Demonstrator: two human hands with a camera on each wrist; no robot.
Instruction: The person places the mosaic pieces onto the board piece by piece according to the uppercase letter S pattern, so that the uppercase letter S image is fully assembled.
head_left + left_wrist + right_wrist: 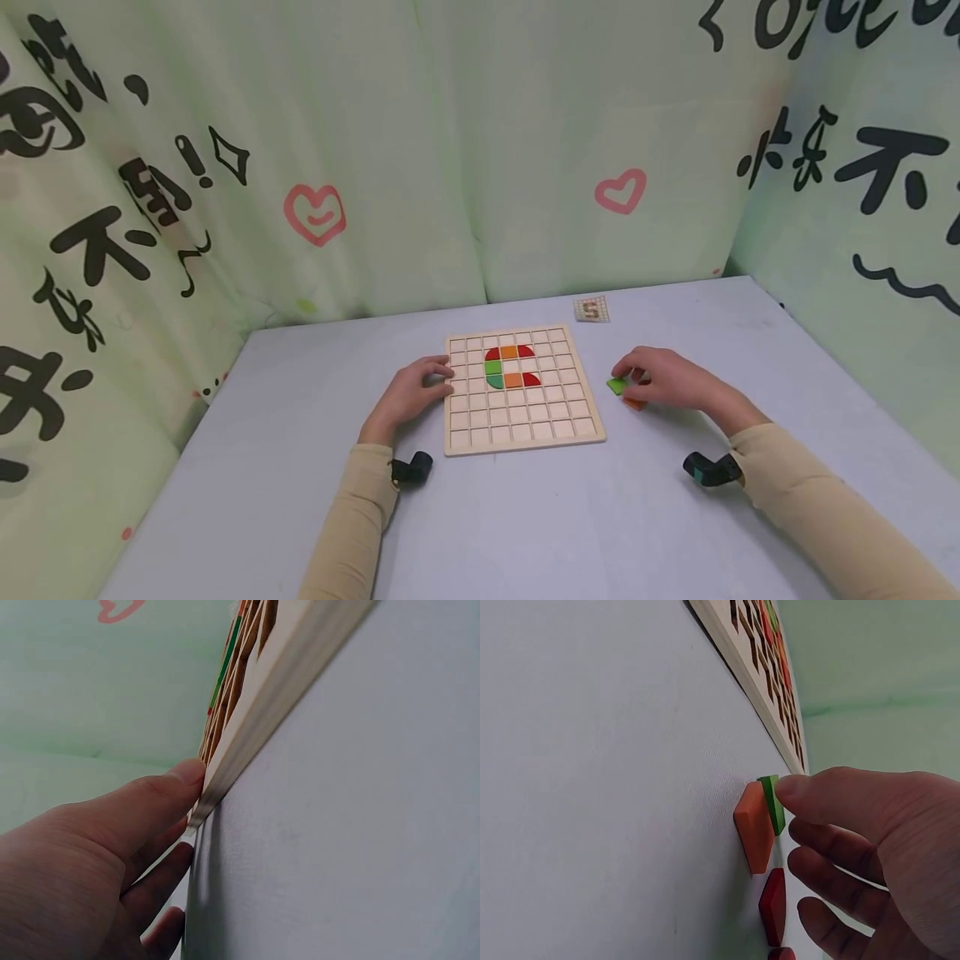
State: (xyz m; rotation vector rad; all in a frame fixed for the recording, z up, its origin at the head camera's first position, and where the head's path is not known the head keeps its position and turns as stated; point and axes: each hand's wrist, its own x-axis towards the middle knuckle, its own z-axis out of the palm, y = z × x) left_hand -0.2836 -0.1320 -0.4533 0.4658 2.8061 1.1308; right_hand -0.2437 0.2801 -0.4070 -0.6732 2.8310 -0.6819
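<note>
A square wooden grid board (525, 447) lies on the table, with red, orange and green tiles (512, 381) set in some of its cells. My left hand (411, 389) is at the board's left edge; in the left wrist view the thumb (184, 774) touches that edge. My right hand (667, 379) is over loose tiles right of the board. In the right wrist view its thumb tip meets or overlaps a green tile (774, 804), beside an orange tile (755, 827). The other fingers are loosely bent, and a red tile (774, 907) lies near them.
A small patterned card (592, 309) lies behind the board, toward the table's far edge. Another red piece (782, 954) shows partly at the bottom of the right wrist view. Pale green curtains (465, 167) with writing and hearts hang round the white table (555, 525).
</note>
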